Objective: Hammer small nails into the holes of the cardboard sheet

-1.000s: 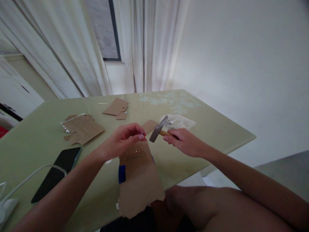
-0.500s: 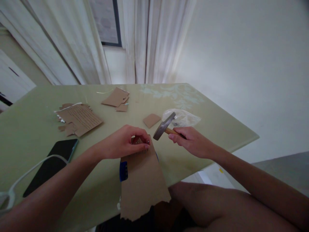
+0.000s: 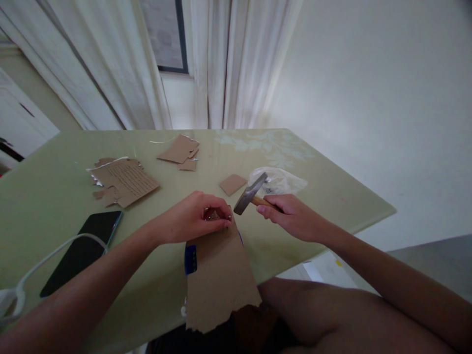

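The left hand (image 3: 197, 219) pinches a tiny object (image 3: 229, 217) over a cardboard sheet (image 3: 220, 282), the right hand (image 3: 295, 217) gripping a cross-peen hammer (image 3: 250, 193) just beside.

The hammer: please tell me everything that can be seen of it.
The hammer has a long grey head, apparently metal, and a light brown handle that looks wooden. The right hand grips the handle. The head slants, seemingly raised above the table, its upper end overlapping the plastic bag in view.

Seemingly a room at home
Long white fabric curtains (image 3: 110, 64) flank a dark-framed rectangular window (image 3: 164, 34) behind a glossy pale-green table (image 3: 332, 196) with leafy patterning.
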Demonstrator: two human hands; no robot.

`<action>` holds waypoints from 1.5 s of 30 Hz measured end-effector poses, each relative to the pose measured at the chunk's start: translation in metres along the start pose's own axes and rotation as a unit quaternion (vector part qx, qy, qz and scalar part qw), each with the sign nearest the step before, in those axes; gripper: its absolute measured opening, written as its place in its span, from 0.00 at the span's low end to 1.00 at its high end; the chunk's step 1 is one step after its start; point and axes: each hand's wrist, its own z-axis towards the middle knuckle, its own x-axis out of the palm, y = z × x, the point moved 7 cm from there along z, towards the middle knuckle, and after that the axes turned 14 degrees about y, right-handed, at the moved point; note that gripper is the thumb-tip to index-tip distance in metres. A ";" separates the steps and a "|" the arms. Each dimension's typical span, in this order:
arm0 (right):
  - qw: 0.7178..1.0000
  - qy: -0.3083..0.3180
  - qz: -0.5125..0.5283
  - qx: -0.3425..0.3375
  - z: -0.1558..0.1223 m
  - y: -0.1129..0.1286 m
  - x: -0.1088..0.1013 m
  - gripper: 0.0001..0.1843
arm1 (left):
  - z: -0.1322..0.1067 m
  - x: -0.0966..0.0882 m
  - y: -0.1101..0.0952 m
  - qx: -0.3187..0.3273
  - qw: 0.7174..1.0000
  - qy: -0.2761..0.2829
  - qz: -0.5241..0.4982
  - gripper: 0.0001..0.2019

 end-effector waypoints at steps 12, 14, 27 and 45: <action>1.000 0.007 -0.006 0.001 0.002 0.002 0.001 0.24 | 0.000 -0.001 -0.005 0.019 0.999 -0.007 0.037 0.08; 1.000 0.006 -0.008 0.002 0.003 0.003 0.001 0.24 | 0.000 -0.001 -0.006 0.020 0.999 -0.006 0.045 0.08; 0.996 -0.040 -0.082 -0.024 -0.016 0.047 -0.018 0.25 | -0.003 -0.003 -0.007 0.038 0.995 -0.017 0.093 0.05; 0.990 -0.007 -0.137 -0.036 -0.018 0.059 -0.009 0.25 | -0.002 0.000 -0.016 0.085 0.990 0.001 0.114 0.06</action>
